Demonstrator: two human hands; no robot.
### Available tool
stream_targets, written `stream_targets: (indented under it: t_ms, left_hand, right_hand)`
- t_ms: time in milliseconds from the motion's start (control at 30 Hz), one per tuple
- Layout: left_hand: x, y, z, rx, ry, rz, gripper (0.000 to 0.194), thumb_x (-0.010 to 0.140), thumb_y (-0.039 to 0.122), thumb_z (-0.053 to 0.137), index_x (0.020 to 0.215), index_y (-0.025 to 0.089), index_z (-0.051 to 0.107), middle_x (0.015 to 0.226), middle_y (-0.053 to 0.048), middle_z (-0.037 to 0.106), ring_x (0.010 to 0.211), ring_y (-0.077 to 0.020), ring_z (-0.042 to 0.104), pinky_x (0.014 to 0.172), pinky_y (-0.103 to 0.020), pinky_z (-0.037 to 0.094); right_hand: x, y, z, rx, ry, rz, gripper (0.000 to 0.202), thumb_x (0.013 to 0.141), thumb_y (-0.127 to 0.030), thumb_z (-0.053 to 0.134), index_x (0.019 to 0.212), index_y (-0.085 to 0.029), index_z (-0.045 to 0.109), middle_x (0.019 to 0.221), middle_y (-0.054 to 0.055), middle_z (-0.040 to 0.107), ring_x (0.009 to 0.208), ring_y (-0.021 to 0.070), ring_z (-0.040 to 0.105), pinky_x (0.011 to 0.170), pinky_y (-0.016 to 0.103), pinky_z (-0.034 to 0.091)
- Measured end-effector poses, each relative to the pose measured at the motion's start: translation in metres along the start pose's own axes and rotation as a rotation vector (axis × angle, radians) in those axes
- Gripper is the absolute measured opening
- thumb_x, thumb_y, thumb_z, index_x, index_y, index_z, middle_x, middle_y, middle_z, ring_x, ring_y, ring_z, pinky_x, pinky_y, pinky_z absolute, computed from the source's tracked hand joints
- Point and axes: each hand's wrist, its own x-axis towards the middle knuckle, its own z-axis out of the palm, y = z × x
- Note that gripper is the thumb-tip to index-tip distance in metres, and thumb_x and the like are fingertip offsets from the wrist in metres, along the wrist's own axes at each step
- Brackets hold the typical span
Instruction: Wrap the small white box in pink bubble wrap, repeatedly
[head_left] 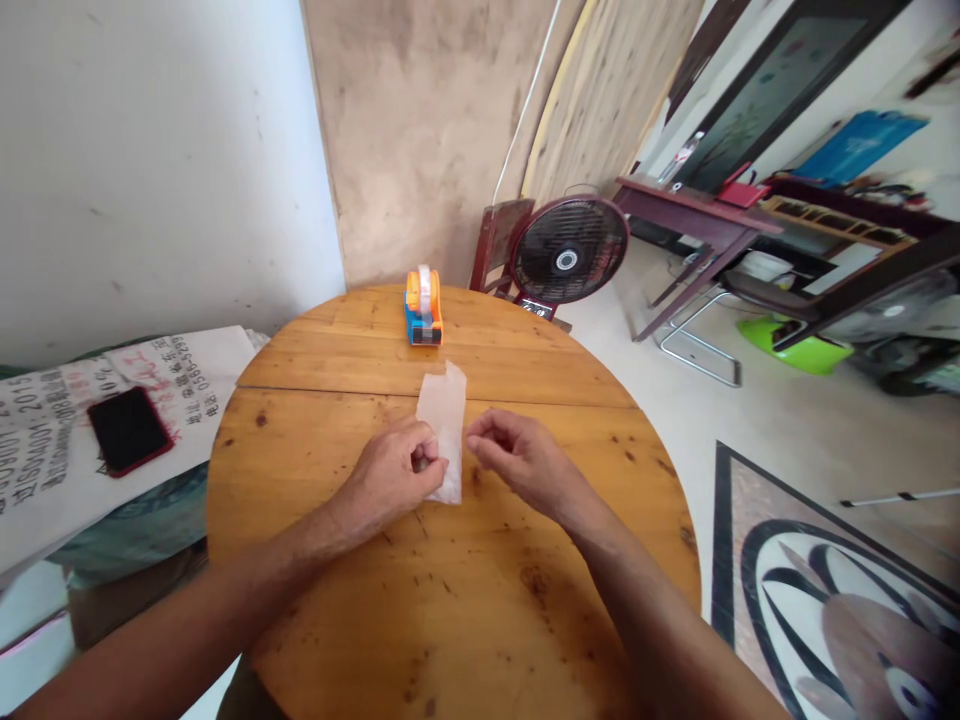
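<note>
I judge the work unfinished, as both hands are at the pale sheet on the tabletop; how much is left, I cannot tell. The left hand curls over it, perhaps pinching; the right hand, loosely curled just beside, shows no clear grasp.

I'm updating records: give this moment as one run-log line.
left hand: over pale sheet, grip unclear | right hand: right of sheet | tape dispenser: beyond sheet, on wooden table

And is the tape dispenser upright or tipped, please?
Upright: the tape dispenser stands with its blue base down on the table, the tape roll above.
</note>
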Motion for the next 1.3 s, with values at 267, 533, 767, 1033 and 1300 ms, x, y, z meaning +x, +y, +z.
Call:
stream_targets:
  t_ms: [267,533,767,1033,1300]
  left_hand:
    - [0.0,0.001,-0.001,0.102,0.009,0.05,0.015,0.075,0.011,0.06,0.066,0.019,0.051,0.067,0.003,0.052,0.063,-0.0128,0.049,0.059,-0.025,0.038]
    - [-0.001,-0.002,-0.004,0.369,0.064,0.391,0.03,0.085,0.014,0.056,0.112,0.019,0.067,0.126,-0.01,0.063,0.106,-0.0268,0.056,0.091,-0.044,0.047]
    - [0.001,-0.003,-0.005,0.34,0.01,0.414,0.021,0.086,0.014,0.056,0.1,0.018,0.071,0.11,-0.006,0.072,0.097,-0.0242,0.058,0.088,-0.04,0.049]
    - [0.001,-0.003,-0.004,0.318,-0.003,0.404,0.021,0.087,0.014,0.054,0.1,0.016,0.071,0.108,-0.008,0.073,0.096,-0.0245,0.058,0.087,-0.04,0.05]
    - [0.0,0.0,-0.006,0.451,-0.012,0.402,0.019,0.086,0.016,0.056,0.097,0.018,0.071,0.128,-0.008,0.066,0.103,-0.0285,0.054,0.088,-0.046,0.049]
  right_hand:
    - [0.031,0.029,0.012,-0.076,0.128,-0.186,0.012,0.084,-0.025,0.058,0.09,-0.019,0.068,0.075,0.001,0.065,0.068,0.0139,0.057,0.065,0.027,0.042]
    - [0.039,0.035,0.023,-0.253,0.098,-0.279,0.016,0.087,-0.019,0.057,0.089,-0.019,0.073,0.087,0.005,0.072,0.08,0.0164,0.063,0.073,0.028,0.045]
    - [0.052,0.037,0.007,-0.03,0.164,-0.139,0.014,0.083,-0.025,0.057,0.085,-0.019,0.069,0.078,0.002,0.069,0.072,0.0158,0.061,0.07,0.028,0.047]
    - [0.105,0.004,-0.015,-0.377,0.124,-0.014,0.047,0.075,-0.042,0.071,0.113,-0.015,0.063,0.112,0.013,0.068,0.09,0.022,0.063,0.078,0.033,0.047]
    - [0.142,-0.013,-0.003,-0.351,0.05,0.102,0.011,0.069,-0.01,0.061,0.061,-0.017,0.058,0.068,0.007,0.063,0.081,0.0235,0.061,0.07,0.03,0.041]
